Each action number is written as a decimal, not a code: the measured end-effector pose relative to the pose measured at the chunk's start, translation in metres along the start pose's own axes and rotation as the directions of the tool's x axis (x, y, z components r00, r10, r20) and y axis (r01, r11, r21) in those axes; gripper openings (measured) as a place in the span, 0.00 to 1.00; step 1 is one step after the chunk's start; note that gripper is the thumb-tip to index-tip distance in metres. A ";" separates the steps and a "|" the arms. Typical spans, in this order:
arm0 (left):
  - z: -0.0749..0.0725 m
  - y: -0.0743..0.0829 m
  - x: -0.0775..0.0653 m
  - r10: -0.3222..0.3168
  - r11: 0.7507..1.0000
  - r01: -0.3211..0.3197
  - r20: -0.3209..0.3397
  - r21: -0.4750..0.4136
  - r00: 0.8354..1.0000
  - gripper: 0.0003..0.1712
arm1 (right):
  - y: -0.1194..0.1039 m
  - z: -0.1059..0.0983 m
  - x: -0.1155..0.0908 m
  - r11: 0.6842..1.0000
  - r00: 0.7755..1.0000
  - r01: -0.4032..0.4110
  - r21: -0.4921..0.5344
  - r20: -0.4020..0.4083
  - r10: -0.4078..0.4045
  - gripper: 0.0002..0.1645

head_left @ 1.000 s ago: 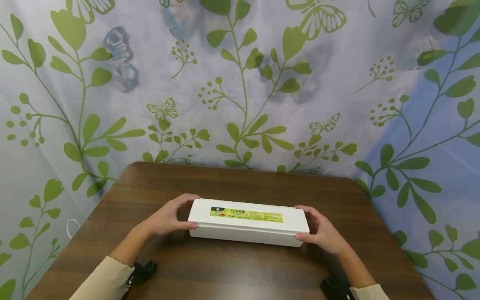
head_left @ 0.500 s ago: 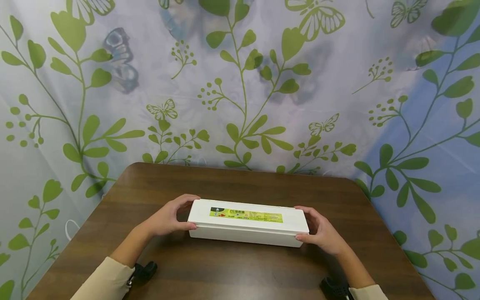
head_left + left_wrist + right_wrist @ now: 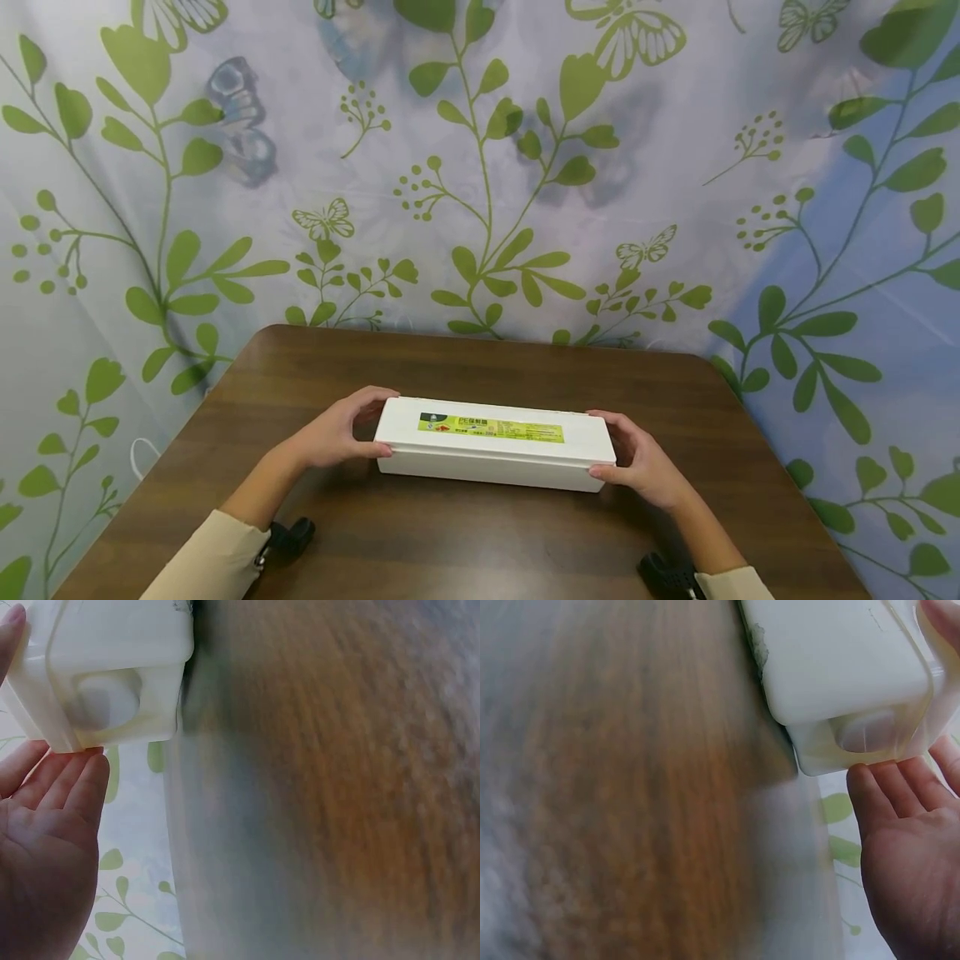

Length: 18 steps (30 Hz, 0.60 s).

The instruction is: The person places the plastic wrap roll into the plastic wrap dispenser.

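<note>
A long white cling film box point(image 3: 487, 468), with a yellow-green label point(image 3: 491, 428) on its lid, lies crosswise on the brown table. My left hand point(image 3: 333, 433) grips its left end, thumb on the front edge and fingers at the back. At the opposite end my right hand point(image 3: 647, 462) holds it the same way. In the left wrist view, the fingertips of the left hand point(image 3: 52, 847) touch the lid's rim beside a round recess in the box end point(image 3: 112, 701). The right wrist view shows the right hand's point(image 3: 919, 855) fingertips against the other end. The lid is down; the inside is hidden.
The brown wooden table point(image 3: 480, 542) reaches back to a curtain point(image 3: 525, 208) printed with green leaves and butterflies. Black straps with camera mounts point(image 3: 291, 540) sit at both wrists. A thin white loop point(image 3: 138, 458) shows past the table's left edge.
</note>
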<state>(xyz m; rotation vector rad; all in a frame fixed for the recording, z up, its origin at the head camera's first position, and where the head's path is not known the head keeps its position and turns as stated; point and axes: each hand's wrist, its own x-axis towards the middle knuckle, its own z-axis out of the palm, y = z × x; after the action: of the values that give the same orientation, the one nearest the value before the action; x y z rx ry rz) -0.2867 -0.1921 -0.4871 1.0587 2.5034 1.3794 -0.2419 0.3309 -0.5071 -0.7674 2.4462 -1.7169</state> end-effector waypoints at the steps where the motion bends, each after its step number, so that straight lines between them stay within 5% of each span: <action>1: 0.000 -0.001 0.000 0.001 1.000 -0.001 -0.001 -0.003 1.000 0.45 | 0.000 0.000 0.001 1.000 1.000 0.000 0.000 -0.001 0.000 0.47; 18: 0.003 0.002 0.002 -0.018 0.999 0.018 -0.006 -0.047 1.000 0.47 | -0.002 -0.001 -0.001 1.000 1.000 0.000 0.022 0.006 0.000 0.48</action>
<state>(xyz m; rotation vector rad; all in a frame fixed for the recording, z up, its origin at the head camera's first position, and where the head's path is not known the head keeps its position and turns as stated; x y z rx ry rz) -0.2860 -0.1881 -0.4867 1.0224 2.4663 1.4317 -0.2410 0.3317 -0.5056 -0.7691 2.4196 -1.7359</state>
